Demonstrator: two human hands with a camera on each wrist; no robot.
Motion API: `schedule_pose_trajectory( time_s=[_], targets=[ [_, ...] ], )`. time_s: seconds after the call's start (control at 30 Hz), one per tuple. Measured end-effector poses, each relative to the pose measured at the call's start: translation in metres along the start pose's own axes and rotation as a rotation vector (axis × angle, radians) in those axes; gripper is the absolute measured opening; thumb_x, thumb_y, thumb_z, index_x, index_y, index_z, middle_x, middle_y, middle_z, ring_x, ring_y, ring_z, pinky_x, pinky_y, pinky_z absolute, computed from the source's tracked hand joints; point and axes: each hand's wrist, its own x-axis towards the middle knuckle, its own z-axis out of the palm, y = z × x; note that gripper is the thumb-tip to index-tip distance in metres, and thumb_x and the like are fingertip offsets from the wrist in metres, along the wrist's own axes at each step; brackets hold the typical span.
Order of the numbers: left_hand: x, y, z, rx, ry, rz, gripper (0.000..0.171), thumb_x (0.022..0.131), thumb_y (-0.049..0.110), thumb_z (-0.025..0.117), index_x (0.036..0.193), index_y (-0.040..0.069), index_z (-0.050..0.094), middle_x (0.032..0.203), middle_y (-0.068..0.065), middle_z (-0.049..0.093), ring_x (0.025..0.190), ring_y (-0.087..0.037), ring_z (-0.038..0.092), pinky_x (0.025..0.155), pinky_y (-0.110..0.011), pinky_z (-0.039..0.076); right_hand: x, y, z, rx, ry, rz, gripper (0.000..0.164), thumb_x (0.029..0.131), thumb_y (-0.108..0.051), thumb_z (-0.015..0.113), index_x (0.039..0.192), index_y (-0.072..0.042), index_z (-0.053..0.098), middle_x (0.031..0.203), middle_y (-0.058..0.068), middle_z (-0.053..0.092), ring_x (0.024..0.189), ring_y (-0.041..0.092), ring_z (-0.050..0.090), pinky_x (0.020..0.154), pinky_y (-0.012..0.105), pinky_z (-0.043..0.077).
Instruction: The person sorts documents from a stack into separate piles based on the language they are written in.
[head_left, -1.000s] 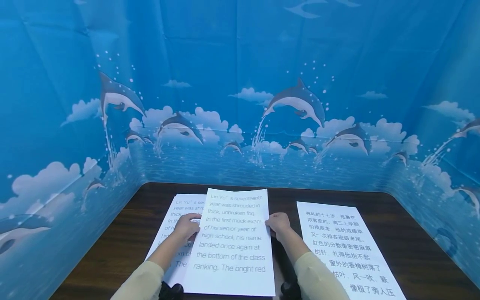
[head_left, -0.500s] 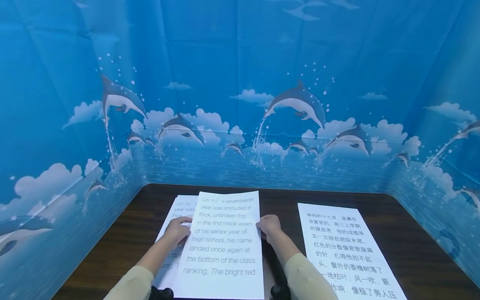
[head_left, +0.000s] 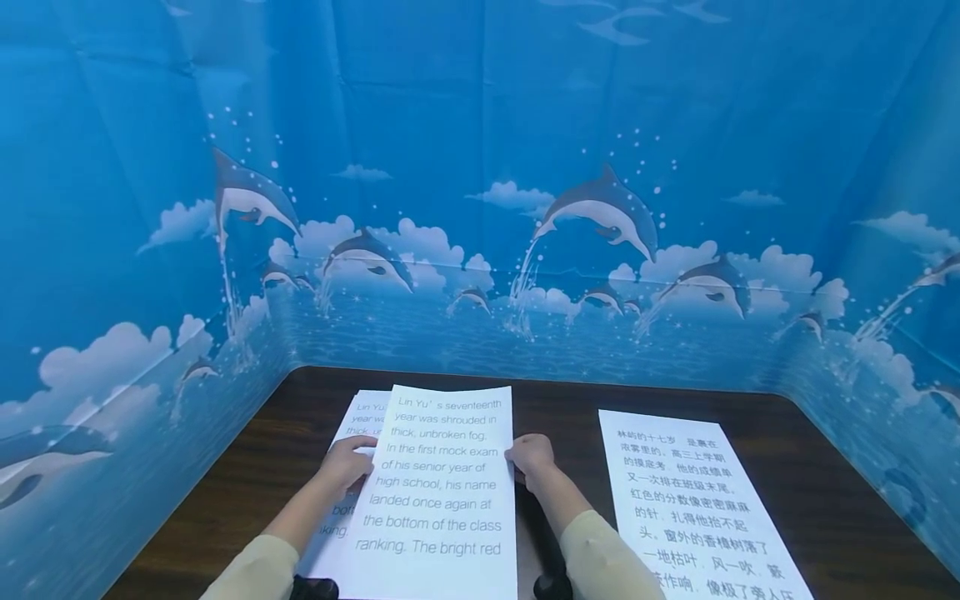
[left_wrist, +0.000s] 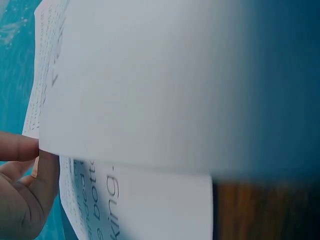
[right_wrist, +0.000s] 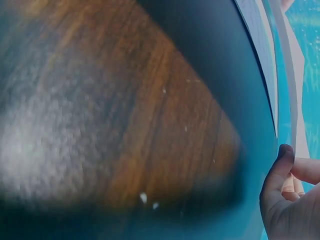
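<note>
A white sheet of paper [head_left: 435, 475] printed with large English text stands raised in front of me, its top edge slightly bowed. My left hand [head_left: 347, 464] pinches its left edge between thumb and fingers. On the opposite edge my right hand [head_left: 532, 458] pinches it at about the same height. In the left wrist view the sheet [left_wrist: 140, 90] fills most of the picture, the left hand [left_wrist: 25, 185] at its edge. The right wrist view has the right hand [right_wrist: 292, 195] gripping the sheet's thin edge. Behind it, partly covered, lies another printed sheet [head_left: 341, 533].
A page of Chinese text [head_left: 697, 508] lies to the right on the dark wooden table [head_left: 570, 408]. A blue curtain [head_left: 480, 167] with dolphins encloses the back and sides. Black wrist-camera parts [head_left: 553, 583] show below the forearms.
Both hands have shifted left and slightly down with the raised sheet, so it covers more of the sheet behind it. The Chinese page stays in its place.
</note>
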Motion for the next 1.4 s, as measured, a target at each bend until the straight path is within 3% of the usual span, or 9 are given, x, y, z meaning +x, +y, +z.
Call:
schedule_pose_trajectory(
  time_s=[0.5, 1.03, 1.4],
  targets=[
    [-0.002, -0.007, -0.019, 0.062, 0.022, -0.009, 0.047, 0.073, -0.007, 0.047, 0.119, -0.004, 0.043, 0.089, -0.018, 0.052, 0.061, -0.020, 0.055, 0.048, -0.025, 0.042, -0.009, -0.005, 0.019, 0.009, -0.013, 0.012, 0.009, 0.078, 0.003, 0.052, 0.083, 0.003, 0.059, 0.080, 0.012, 0.054, 0.068, 0.021, 0.053, 0.048, 0.023, 0.041],
    [0.000, -0.017, -0.032, 0.066, 0.029, -0.029, 0.047, 0.074, -0.008, 0.045, 0.121, -0.005, 0.040, 0.090, -0.019, 0.053, 0.063, -0.020, 0.056, 0.048, -0.024, 0.042, -0.017, -0.004, 0.036, -0.017, -0.010, -0.012, 0.006, 0.077, 0.003, 0.053, 0.082, 0.002, 0.057, 0.077, 0.011, 0.052, 0.068, 0.022, 0.052, 0.044, 0.021, 0.037],
    [0.000, -0.021, -0.038, 0.065, 0.025, 0.001, 0.047, 0.074, -0.008, 0.045, 0.120, -0.007, 0.040, 0.092, -0.019, 0.053, 0.066, -0.021, 0.055, 0.051, -0.028, 0.044, -0.017, -0.004, 0.043, -0.025, -0.004, -0.013, 0.002, 0.077, 0.000, 0.055, 0.077, 0.000, 0.057, 0.074, 0.008, 0.052, 0.061, 0.018, 0.049, 0.044, 0.022, 0.036]
  ],
)
